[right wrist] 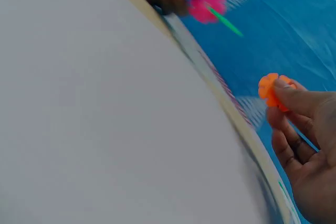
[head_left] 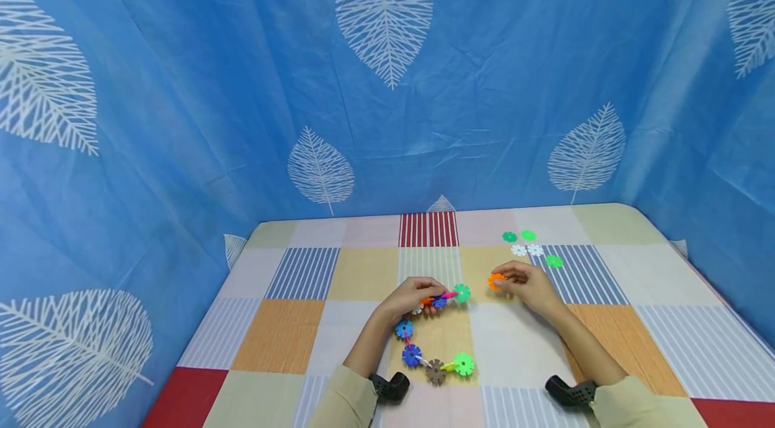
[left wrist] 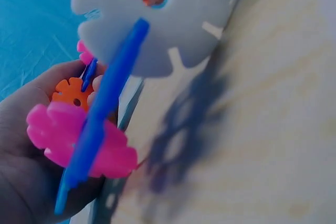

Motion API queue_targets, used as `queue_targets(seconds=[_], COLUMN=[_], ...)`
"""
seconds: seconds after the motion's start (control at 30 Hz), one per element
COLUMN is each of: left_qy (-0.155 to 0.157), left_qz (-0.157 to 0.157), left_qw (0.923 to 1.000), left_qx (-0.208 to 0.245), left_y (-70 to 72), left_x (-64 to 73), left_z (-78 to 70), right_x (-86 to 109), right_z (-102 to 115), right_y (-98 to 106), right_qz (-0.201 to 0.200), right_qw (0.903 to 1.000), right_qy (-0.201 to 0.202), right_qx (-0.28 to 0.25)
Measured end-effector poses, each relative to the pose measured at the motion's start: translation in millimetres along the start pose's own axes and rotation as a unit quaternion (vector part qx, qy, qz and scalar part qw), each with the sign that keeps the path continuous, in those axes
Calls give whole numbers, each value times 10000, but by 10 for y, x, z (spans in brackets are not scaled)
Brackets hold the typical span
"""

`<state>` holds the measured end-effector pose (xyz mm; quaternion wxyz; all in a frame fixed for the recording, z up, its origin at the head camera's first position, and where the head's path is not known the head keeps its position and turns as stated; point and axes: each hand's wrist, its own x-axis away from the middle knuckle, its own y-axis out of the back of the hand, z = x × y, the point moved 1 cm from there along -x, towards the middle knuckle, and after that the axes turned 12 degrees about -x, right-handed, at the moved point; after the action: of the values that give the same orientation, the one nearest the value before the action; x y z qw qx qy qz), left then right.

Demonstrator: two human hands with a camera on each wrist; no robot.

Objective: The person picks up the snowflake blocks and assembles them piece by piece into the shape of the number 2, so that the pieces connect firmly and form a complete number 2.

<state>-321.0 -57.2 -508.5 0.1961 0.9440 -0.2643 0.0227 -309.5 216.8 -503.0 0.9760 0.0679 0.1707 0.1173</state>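
My left hand pinches a chain of joined flower-shaped plastic discs near its upper end. An orange disc lies at the fingers there, with blue and pink discs and a teal-green disc at that end. From the hand the chain curves down through a light blue disc, a dark blue disc and a brown disc to a bright green disc. Over to the right, my right hand holds a single orange disc between thumb and fingers, apart from the chain.
Beyond the right hand, loose discs lie on the patchwork tablecloth: a dark green disc, two white ones and two light green ones. A blue leaf-patterned curtain encloses the table's back and sides.
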Motion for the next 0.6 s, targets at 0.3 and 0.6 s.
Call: queue_targets(seconds=[0.3, 0.6], left_qy=[148, 100], left_qz=[-40, -76], left_qw=[9997, 9996], left_qx=[186, 251], left_y=[-17, -13], left_x=[19, 21], left_z=[-8, -3], right_x=[7, 24], right_z=[131, 136], right_y=[-364, -371], right_qz=[237, 510], right_qw=[9989, 9944], right_qy=[-110, -89], right_qx=[-386, -917])
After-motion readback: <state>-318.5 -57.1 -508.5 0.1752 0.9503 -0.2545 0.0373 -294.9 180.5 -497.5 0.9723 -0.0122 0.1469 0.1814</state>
